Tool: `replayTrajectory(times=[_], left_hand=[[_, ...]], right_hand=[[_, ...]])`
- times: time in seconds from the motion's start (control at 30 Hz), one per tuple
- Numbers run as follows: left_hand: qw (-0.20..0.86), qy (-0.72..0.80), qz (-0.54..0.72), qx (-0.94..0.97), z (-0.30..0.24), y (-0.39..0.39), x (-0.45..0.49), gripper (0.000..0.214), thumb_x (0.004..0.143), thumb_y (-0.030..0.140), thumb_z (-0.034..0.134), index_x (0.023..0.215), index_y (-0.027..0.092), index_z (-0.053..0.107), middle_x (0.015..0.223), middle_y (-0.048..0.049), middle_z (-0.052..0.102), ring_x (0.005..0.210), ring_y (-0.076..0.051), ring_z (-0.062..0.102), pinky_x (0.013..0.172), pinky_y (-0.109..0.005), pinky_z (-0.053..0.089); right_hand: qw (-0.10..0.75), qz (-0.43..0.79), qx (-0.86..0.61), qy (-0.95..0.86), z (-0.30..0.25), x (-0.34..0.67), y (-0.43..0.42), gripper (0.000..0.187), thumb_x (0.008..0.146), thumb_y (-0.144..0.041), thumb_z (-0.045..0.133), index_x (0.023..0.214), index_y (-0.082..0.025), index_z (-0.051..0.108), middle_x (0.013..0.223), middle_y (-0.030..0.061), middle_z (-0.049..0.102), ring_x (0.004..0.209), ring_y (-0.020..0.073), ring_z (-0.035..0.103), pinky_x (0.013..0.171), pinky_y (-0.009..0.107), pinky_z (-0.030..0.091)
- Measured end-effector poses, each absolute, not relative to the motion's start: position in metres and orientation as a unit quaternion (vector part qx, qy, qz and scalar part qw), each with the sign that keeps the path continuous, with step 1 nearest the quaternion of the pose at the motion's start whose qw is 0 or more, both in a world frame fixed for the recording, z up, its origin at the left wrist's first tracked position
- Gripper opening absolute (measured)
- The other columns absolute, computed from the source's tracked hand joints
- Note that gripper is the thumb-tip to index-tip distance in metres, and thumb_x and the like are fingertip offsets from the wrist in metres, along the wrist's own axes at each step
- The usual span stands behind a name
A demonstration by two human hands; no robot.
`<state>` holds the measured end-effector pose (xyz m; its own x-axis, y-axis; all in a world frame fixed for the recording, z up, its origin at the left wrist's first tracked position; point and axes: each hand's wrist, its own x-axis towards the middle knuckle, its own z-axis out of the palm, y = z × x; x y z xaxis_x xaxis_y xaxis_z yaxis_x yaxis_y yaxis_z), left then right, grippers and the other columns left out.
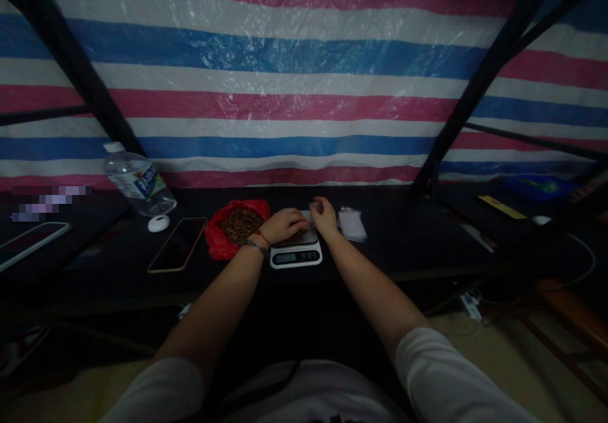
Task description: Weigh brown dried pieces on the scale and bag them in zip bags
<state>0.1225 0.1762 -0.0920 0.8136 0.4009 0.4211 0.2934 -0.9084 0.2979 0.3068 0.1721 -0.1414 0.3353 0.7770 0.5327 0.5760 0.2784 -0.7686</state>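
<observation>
A digital scale (296, 257) with a white body and lit display stands in front of me. Over its weighing plate, my left hand (284, 225) reaches in from the left, fingers together at something small. My right hand (323, 218) is closed, thumb and fingers pinching what looks like a small clear plastic bag (312, 208); its outline is dim. Left of the scale sits an open red plastic bag (219, 244) full of small brown pieces (241, 223), partly behind my left wrist. A stack of small whitish plastic bags (352, 225) lies just right of my right hand.
Left on the black table (389, 233) are a phone (178, 246), a white earphone case (158, 223), a clear bottle (142, 182) and another phone (31, 246). Dark metal posts (458, 119) frame a striped plastic sheet behind. A yellow strip (501, 207) lies far right.
</observation>
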Motion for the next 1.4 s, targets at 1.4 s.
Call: replayTrajectory(times=[1.4], left_hand=[[0.260,0.310,0.421,0.812,-0.098,0.186,0.090,0.054,0.096,0.043,0.021,0.129,0.014,0.052,0.129,-0.0105,0.058,0.120,-0.019,0.053,0.107,-0.037,0.037]], right_hand=[[0.589,0.104,-0.570,-0.564,-0.138,0.306,0.171,0.041,0.070,-0.038,0.067,0.106,-0.018,0.060,0.096,0.0069,0.067,0.083,0.0198,0.062,0.078,0.034,0.049]])
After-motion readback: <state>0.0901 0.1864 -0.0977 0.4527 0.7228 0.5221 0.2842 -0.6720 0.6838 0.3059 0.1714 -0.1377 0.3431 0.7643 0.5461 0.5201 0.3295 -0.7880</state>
